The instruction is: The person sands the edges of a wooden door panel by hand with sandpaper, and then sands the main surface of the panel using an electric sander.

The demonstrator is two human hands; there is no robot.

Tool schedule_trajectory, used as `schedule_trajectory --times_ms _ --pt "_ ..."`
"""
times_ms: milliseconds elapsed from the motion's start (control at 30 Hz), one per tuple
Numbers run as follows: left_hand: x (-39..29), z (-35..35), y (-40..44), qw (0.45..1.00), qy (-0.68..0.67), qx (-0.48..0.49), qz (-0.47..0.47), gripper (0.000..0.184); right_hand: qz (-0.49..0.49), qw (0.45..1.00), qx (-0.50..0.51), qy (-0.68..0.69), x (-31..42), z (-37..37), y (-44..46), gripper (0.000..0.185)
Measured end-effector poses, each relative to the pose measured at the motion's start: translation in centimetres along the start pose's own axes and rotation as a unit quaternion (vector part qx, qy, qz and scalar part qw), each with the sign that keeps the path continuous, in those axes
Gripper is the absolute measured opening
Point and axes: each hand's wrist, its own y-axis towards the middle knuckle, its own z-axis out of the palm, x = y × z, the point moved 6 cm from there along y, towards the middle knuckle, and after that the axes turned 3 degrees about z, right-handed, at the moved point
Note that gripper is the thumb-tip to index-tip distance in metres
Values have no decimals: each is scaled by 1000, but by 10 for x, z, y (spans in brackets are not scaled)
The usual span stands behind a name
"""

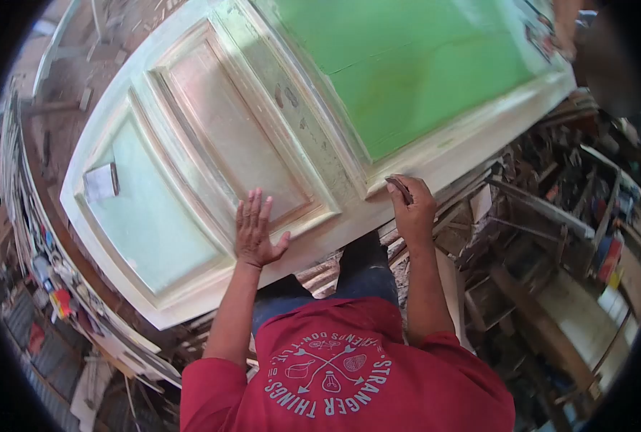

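Note:
A pale wooden panel door [367,219] lies flat in front of me, with raised mouldings around its recessed panels. My left hand [255,232] rests palm down, fingers spread, on the moulding at the near end of the brownish middle panel [223,119]. In my right hand [415,209], thumb and fingers pinch a dark brown folded piece of sandpaper [399,189]. It is at the moulding corner just below the green section [414,72]. A pale folded sheet with a dark edge [101,181] lies on the whitish-green left panel [147,209].
Several long curved strips [29,180] run along the left side. Wood scraps and boards [536,205] are piled at the right, near the door's edge. A part of another person [565,29] shows at the top right, beside the door's far end.

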Motion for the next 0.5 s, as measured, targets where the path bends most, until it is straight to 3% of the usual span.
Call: schedule_trajectory --times_ms 67,100,200,367,500 --pt "-4 -24 -16 1000 19 -4 -25 109 -76 996 43 -16 19 -4 1 22" --pt "-23 -9 2 996 15 13 -81 109 -87 991 99 -26 -19 -4 33 22" --pt "-28 0 42 979 -4 -87 -182 108 -208 958 179 -85 -18 -10 82 22" --pt "-27 7 42 972 36 -105 -206 107 -294 887 329 -137 -19 11 87 18" --pt "-26 6 46 972 46 -102 -209 106 -319 863 374 -115 -18 28 80 21"
